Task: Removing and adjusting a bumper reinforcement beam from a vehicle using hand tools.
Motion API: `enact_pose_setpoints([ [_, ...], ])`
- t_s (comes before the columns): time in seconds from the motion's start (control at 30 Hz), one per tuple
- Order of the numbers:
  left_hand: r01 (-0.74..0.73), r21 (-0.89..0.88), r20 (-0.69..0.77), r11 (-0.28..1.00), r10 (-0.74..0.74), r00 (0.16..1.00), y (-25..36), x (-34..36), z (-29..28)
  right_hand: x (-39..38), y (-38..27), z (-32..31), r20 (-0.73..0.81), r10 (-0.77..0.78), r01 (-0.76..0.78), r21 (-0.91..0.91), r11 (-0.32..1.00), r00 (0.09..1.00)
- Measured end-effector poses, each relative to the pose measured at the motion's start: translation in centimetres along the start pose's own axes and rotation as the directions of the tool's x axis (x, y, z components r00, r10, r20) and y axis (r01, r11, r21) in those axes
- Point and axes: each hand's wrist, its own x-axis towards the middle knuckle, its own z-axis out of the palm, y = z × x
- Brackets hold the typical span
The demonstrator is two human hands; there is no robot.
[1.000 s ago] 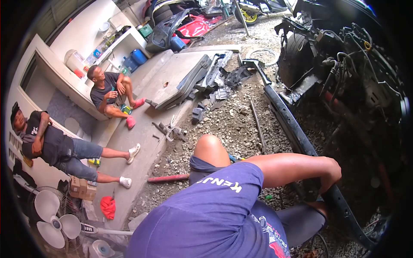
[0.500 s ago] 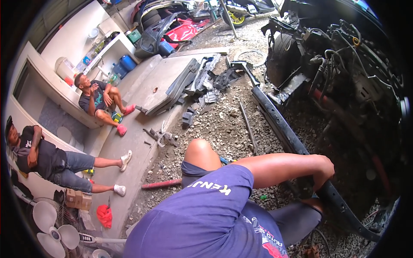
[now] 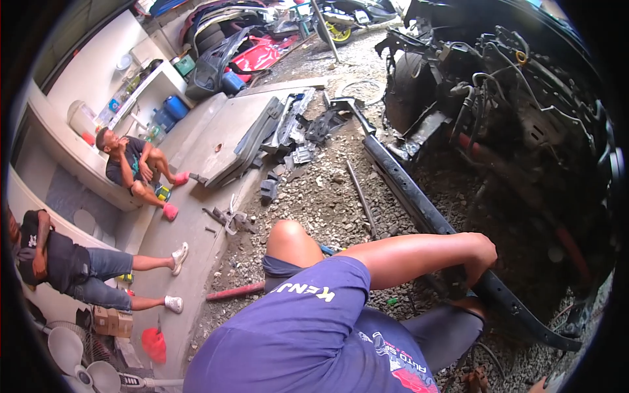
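A small patch of skin [image 3: 538, 386] at the lower right rim may be my right hand; its fingers cannot be made out. My left hand is out of view. Directly before me a co-worker in a purple T-shirt [image 3: 275, 340] crouches with their back to me. The co-worker's bent arm [image 3: 419, 252] reaches over to a long black metal beam [image 3: 413, 193], where their hand [image 3: 480, 259] rests; its fingers are mostly hidden. The beam lies diagonally below a stripped vehicle front [image 3: 504, 105] with dangling hoses and exposed metal.
Two people, one seated [image 3: 128, 164], one in shorts [image 3: 59, 255], are on the left beside a fan [image 3: 65, 347] and cardboard boxes [image 3: 114, 321]. A red bar [image 3: 232, 293], a metal rod [image 3: 360, 196], broken parts [image 3: 314, 128] and a motorbike [image 3: 341, 23] lie or stand about the gravel.
The view has swung, shifting the scene left. The seated person's hand has gone up to their face. A patch of skin now shows at the lower right rim.
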Motion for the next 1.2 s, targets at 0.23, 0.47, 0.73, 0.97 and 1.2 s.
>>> enact_pose_setpoints([
  [0.23,-0.007,0.01,0.001,1.0,0.007,1.0,-0.7,-0.1,0.4,-1.0,8.0,0.3,0.786,0.365,-0.867,0.45,0.216,0.499],
  [0.47,-0.068,-0.042,-0.066,0.997,0.065,0.996,0.2,-0.7,-0.6,0.7,9.8,-1.4,0.146,0.087,-0.079,-0.059,0.995,0.985],
  [0.73,-0.049,-0.052,-0.056,0.997,0.046,0.997,-0.3,0.0,-0.2,-1.0,3.2,-2.8,0.69,0.504,-0.846,0.496,0.194,0.52],
  [0.97,-0.062,-0.038,-0.075,0.997,0.059,0.995,-0.3,0.4,-0.1,-0.7,2.0,-4.0,0.367,0.384,-0.521,0.43,0.737,0.847],
  [1.2,-0.103,-0.069,-0.068,0.992,0.099,0.993,0.2,0.4,-0.6,-0.1,2.0,-4.5,0.339,0.414,-0.533,0.454,0.714,0.845],
])
